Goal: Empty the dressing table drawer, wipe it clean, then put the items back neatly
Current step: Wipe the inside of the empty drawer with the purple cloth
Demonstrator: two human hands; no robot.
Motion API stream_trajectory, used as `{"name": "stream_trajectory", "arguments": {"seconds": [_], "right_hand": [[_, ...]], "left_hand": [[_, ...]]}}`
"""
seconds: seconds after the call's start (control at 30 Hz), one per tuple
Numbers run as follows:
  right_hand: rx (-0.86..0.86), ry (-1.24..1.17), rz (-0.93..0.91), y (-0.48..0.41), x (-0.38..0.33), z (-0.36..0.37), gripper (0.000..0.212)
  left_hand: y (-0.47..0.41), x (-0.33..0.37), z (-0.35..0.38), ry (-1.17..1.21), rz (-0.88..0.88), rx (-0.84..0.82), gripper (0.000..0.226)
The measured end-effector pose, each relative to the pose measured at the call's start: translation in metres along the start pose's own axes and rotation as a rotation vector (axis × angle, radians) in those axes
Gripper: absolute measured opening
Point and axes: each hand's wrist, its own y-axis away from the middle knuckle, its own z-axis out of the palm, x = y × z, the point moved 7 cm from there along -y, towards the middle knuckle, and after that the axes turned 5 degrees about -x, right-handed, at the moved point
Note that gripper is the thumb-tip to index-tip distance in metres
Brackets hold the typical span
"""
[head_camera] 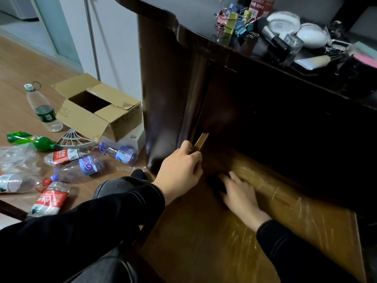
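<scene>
The drawer of the dark dressing table is pulled out, and its wooden bottom is lined with shiny clear film. No items lie in the part I can see. My left hand grips the top edge of the drawer's left side wall, close to the table body. My right hand lies inside the drawer with fingers spread, blurred, pressing on a dark cloth at the far left of the bottom. Binder clips, jars, a brush and a tube lie on the tabletop.
On the wooden floor to the left stand an open cardboard box and a white box. Several plastic bottles and a white fan-shaped piece lie around them. My knee is beside the table's side panel.
</scene>
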Motion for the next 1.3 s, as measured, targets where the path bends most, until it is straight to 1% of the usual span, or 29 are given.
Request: {"name": "stream_trajectory", "arguments": {"seconds": [0.07,0.13,0.2,0.27,0.33,0.4,0.47,0.53,0.57,0.63,0.7,0.83,0.9,0.93,1.0,1.03,1.07,1.13,1.23,1.3], "right_hand": [[0.032,0.000,0.040,-0.014,0.013,-0.008,0.054],[0.067,-0.029,0.167,-0.035,0.029,-0.023,0.043],[0.091,-0.058,0.254,-0.043,0.035,-0.031,0.042],[0.095,-0.073,0.215,-0.034,0.024,-0.022,0.049],[0.055,-0.091,0.130,-0.010,0.010,-0.003,0.060],[0.028,-0.049,0.066,0.008,0.008,0.012,0.063],[0.077,-0.032,0.064,0.003,0.018,0.006,0.058],[0.126,-0.065,0.169,-0.018,0.035,-0.010,0.043],[0.124,-0.075,0.240,-0.029,0.044,-0.019,0.035],[0.100,-0.090,0.321,-0.041,0.052,-0.028,0.031],[0.095,-0.098,0.274,-0.034,0.042,-0.026,0.035],[0.077,0.010,0.049,0.003,0.018,-0.001,0.052],[0.099,0.038,0.036,-0.004,0.026,-0.002,0.051],[0.107,0.012,0.087,-0.012,0.034,-0.007,0.045],[0.099,-0.066,0.252,-0.030,0.052,-0.018,0.035],[0.088,-0.092,0.311,-0.037,0.057,-0.023,0.035],[0.083,-0.087,0.327,-0.039,0.057,-0.026,0.035],[0.083,-0.067,0.251,-0.030,0.042,-0.023,0.038],[0.038,-0.040,0.096,0.013,0.014,0.002,0.052],[0.041,0.013,0.014,0.034,0.004,0.013,0.054]], "left_hand": [[0.000,0.000,0.000,0.013,0.000,0.004,0.016],[0.001,0.000,0.000,0.014,-0.002,0.001,0.016],[0.002,0.001,-0.002,0.022,-0.003,-0.002,0.016],[0.001,0.001,-0.002,0.024,-0.004,-0.007,0.016],[0.001,0.001,-0.001,0.030,0.001,-0.012,0.016],[0.000,0.001,0.000,0.027,0.010,-0.012,0.016],[0.001,0.001,-0.001,0.034,0.004,-0.009,0.015],[0.001,0.001,-0.002,0.037,0.001,-0.010,0.014],[0.002,0.001,-0.003,0.040,-0.003,-0.011,0.014],[0.002,0.003,-0.004,0.043,-0.004,-0.014,0.014],[0.003,0.003,-0.004,0.044,-0.008,-0.021,0.015],[0.002,0.003,-0.005,0.037,-0.001,-0.016,0.015],[0.002,0.004,-0.006,0.040,0.003,-0.021,0.015],[0.002,0.004,-0.006,0.043,0.001,-0.026,0.015],[0.003,0.005,-0.007,0.043,-0.010,-0.030,0.015],[0.003,0.006,-0.007,0.042,-0.012,-0.033,0.015],[0.004,0.006,-0.007,0.040,-0.010,-0.036,0.016],[0.003,0.006,-0.008,0.040,-0.009,-0.031,0.016],[0.001,0.004,-0.007,0.042,-0.007,-0.015,0.015],[0.002,0.005,-0.006,0.035,-0.001,-0.014,0.013]]}}
